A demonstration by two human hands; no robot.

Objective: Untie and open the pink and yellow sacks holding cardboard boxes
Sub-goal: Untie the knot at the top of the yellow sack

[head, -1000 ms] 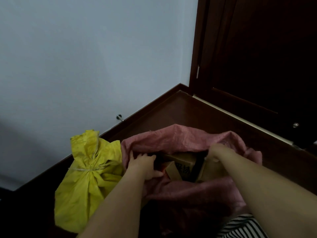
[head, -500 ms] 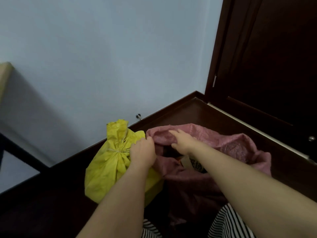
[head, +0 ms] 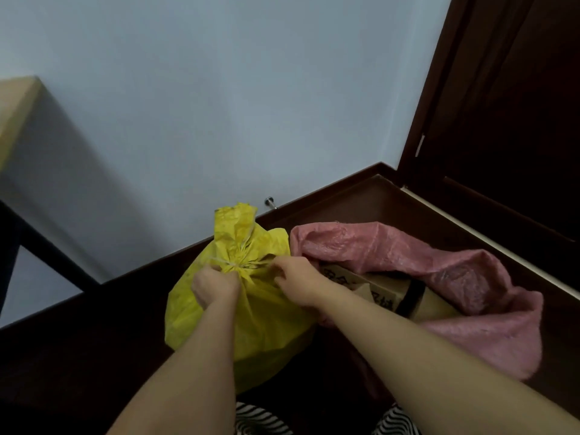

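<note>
Yellow woven plastic first: the yellow sack (head: 251, 312) stands on the dark floor (head: 78, 356) against the wall, neck gathered and bound by a pale string (head: 233, 265), with a tuft of fabric standing up above the tie. I log the left hand (head: 215, 287) just left of the knot, its grip closed on the bunched neck. Whether the fingers pinch the string itself or only fabric, I cannot tell. Right hand (head: 296, 282) sits just right of the knot, fingertips curled in toward the tie; it touches the sack, but I cannot tell if it grips anything.

To the right, touching the yellow one, the pink sack (head: 445, 271) lies open, mouth slack, a cardboard box (head: 386, 290) showing inside with printed characters and a dark band.

Judgement: pink sack done; step in hand is untying the yellow one. Next move calls for finding a free string end and pulling it while the other hand steadies the neck.

Hidden or unclear: the knot's form, string ends, yellow sack's contents, box text. Lower box is covered by my right forearm.
</note>
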